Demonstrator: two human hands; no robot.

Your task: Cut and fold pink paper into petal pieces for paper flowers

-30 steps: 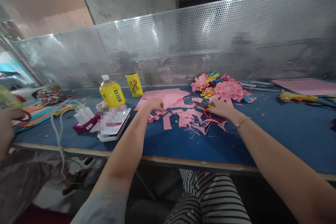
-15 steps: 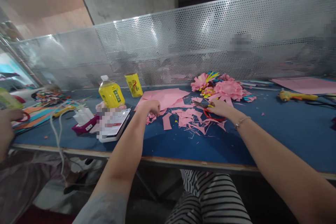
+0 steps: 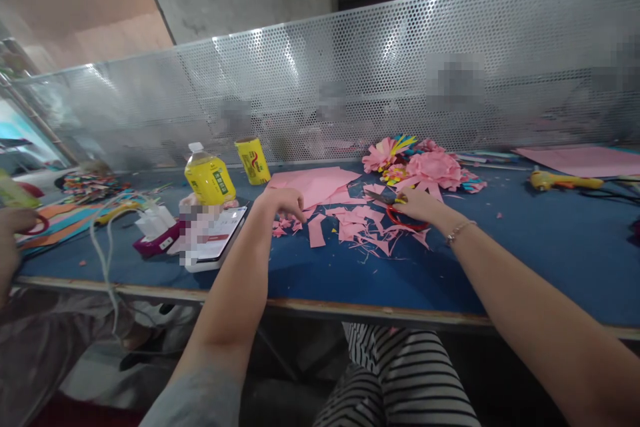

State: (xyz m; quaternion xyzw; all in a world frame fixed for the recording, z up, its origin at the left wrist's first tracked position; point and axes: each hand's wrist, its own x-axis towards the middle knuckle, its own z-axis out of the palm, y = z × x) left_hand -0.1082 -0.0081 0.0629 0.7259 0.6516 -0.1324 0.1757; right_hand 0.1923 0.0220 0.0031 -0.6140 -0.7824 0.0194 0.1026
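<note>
Red-handled scissors (image 3: 400, 219) are held in my right hand (image 3: 420, 205), their dark blades pointing left over cut pink paper. Under and beside the blades lies a loose heap of pink paper scraps (image 3: 357, 225). My left hand (image 3: 289, 201) hangs palm down with its fingers loosely bent and a fingertip pointing down; nothing shows in it. Just below it is a small cluster of little pink pieces (image 3: 286, 225). Close to its right lies a pink paper strip (image 3: 317, 231). Behind the hand rest larger pink paper sheets (image 3: 320, 184).
Pink paper flowers (image 3: 433, 167) lie at the back. A yellow bottle (image 3: 209, 177), a yellow can (image 3: 253, 163), a phone (image 3: 220, 233) and a purple power strip (image 3: 155, 243) stand left. A yellow glue gun (image 3: 565, 181) lies right. Another person's hand (image 3: 20, 220) is far left.
My left hand has loosened from a tighter curl and shifted slightly left, uncovering the little pink pieces below. My right hand and the scissors have stayed in place.
</note>
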